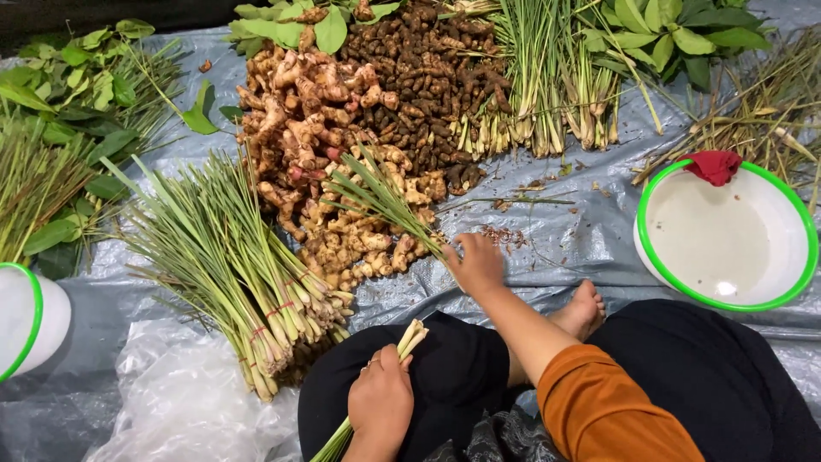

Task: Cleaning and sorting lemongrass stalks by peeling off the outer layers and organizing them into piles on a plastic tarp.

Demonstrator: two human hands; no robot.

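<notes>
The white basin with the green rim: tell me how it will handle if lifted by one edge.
The basin looks thin-walled and holds only a red cloth, so it is probably light. It is wide and shallow, so gripped at one edge it would likely tilt. Its glossy inside may be slippery; the cloth could slide off.

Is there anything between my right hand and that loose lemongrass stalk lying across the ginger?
Nothing visible stands between them. The right hand already rests at the base of the loose lemongrass stalk, which lies on top of the ginger pile. The left hand holds a separate small bunch of stalks over the lap.
</notes>
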